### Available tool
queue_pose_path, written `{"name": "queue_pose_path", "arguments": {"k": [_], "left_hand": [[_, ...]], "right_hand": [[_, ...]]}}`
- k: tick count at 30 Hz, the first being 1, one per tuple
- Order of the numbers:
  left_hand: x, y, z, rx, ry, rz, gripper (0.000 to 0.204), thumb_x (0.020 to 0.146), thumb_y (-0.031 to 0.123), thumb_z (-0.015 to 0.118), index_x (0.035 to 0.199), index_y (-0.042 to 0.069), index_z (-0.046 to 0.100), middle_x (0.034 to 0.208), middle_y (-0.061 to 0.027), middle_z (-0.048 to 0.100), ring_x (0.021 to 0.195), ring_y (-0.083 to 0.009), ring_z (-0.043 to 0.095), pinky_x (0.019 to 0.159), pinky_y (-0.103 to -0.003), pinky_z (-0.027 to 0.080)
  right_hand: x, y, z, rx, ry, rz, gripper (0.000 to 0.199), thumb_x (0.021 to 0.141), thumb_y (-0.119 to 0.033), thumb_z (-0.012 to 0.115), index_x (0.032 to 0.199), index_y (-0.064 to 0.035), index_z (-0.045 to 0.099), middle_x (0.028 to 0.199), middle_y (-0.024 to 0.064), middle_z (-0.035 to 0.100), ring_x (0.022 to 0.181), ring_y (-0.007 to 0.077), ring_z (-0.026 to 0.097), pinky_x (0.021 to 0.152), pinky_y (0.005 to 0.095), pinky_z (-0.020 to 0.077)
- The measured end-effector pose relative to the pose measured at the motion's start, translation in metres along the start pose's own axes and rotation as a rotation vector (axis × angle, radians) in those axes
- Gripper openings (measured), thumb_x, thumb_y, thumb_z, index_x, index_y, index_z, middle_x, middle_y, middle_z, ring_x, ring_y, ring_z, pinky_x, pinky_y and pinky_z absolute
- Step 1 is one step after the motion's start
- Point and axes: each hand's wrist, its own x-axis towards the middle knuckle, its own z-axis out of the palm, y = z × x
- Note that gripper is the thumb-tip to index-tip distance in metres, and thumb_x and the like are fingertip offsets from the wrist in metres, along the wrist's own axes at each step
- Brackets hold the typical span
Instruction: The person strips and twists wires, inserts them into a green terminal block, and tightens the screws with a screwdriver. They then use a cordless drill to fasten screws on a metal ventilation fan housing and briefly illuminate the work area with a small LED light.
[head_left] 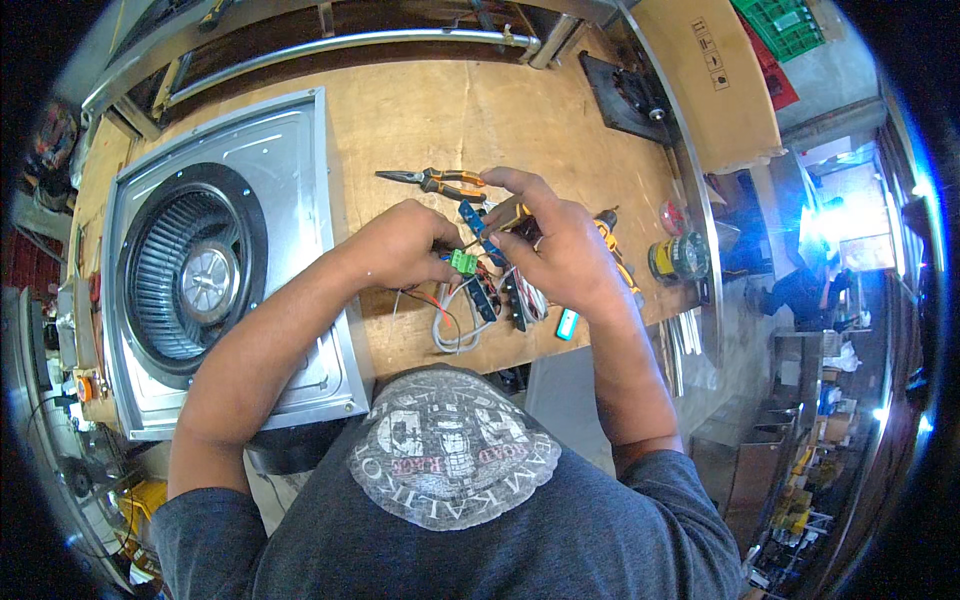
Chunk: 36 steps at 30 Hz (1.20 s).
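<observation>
My left hand (405, 245) pinches a small green terminal connector (463, 261) with coloured wires (455, 315) trailing from it over the wooden workbench (420, 120). My right hand (560, 245) grips a screwdriver with a yellow handle (503, 213), its tip close to the green connector. A blue part (472, 218) shows between the two hands. Orange-handled needle-nose pliers (435, 180) lie on the bench just beyond my hands.
A square metal fan housing with a black centrifugal blower wheel (195, 270) fills the left of the bench. Rolls of tape (680, 255), a yellow-black tool (612, 240) and a small blue object (567, 323) lie right. A cardboard box (710, 70) stands at the back right.
</observation>
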Motion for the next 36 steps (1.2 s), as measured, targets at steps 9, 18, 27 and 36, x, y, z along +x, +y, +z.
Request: {"name": "queue_pose_path", "arguments": {"k": [9,18,27,36], "left_hand": [[-0.001,0.005,-0.002,-0.046,0.006,-0.046,0.037,0.07,0.03,0.085,0.09,0.001,0.072,0.082,-0.0155,0.069,0.075,-0.0327,0.067,0.07,-0.04,0.052],[-0.001,0.006,-0.004,-0.006,-0.019,-0.088,0.038,0.071,0.029,0.08,0.095,0.001,0.075,0.088,-0.0194,0.071,0.081,-0.0357,0.069,0.074,-0.043,0.054],[0.001,0.004,-0.003,0.012,-0.034,-0.056,0.038,0.07,0.03,0.081,0.093,0.0,0.074,0.087,-0.0199,0.07,0.081,-0.0373,0.068,0.075,-0.044,0.053],[0.002,0.005,-0.002,0.046,-0.022,-0.024,0.036,0.07,0.029,0.081,0.092,0.001,0.074,0.085,-0.0195,0.07,0.079,-0.0368,0.068,0.073,-0.044,0.053]], "right_hand": [[0.002,0.0,0.009,-0.138,0.105,-0.124,0.05,0.083,-0.002,0.069,0.131,-0.0068,0.056,0.101,0.0175,0.07,0.085,0.0286,0.071,0.075,0.0367,0.0568],[0.01,-0.003,0.002,-0.058,-0.033,0.004,0.052,0.081,-0.008,0.073,0.131,-0.0061,0.056,0.11,0.0184,0.068,0.098,0.0299,0.069,0.083,0.0375,0.0551],[0.012,0.005,0.005,0.046,0.06,-0.047,0.052,0.081,-0.011,0.075,0.129,-0.0072,0.057,0.103,0.0163,0.069,0.087,0.0279,0.07,0.075,0.0381,0.055],[0.015,0.019,0.012,0.16,0.081,-0.166,0.054,0.082,-0.008,0.074,0.132,-0.0085,0.055,0.092,0.0115,0.071,0.082,0.0224,0.07,0.071,0.0321,0.0552]]}}
